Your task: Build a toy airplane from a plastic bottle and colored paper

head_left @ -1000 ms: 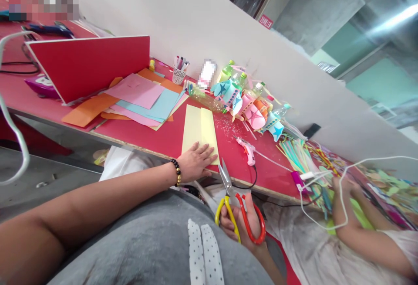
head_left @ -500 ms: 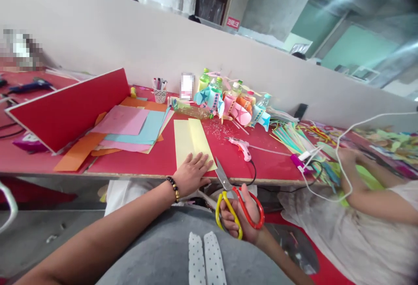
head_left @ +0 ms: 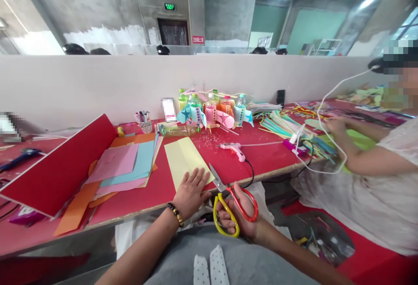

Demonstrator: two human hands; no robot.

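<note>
My left hand (head_left: pixel 192 189) lies flat with fingers stretched out on a pale yellow sheet of paper (head_left: pixel 184 156) at the table's front edge. A beaded bracelet (head_left: pixel 175 214) circles that wrist. In my right hand (head_left: pixel 240 213) is a pair of scissors (head_left: pixel 219 182) with one red and one yellow handle loop, held around the handles. The handles are spread, and the blades point up and left, beside the sheet's right corner. A pink hot glue gun (head_left: pixel 234 149) rests on the table just beyond the scissors.
Coloured paper sheets (head_left: pixel 114 163) lie left of the yellow one, beside a red board (head_left: pixel 62 167). Decorated bottles (head_left: pixel 212 113) stand at the back, near a pen cup (head_left: pixel 144 124). Paper strips (head_left: pixel 281 126) and a purple power strip (head_left: pixel 295 147) lie right, near another person's arm (head_left: pixel 355 150).
The camera view has levelled and turned, shifting everything in the picture. My left hand stays on the yellow paper, and my right hand keeps hold of the scissors beside it.
</note>
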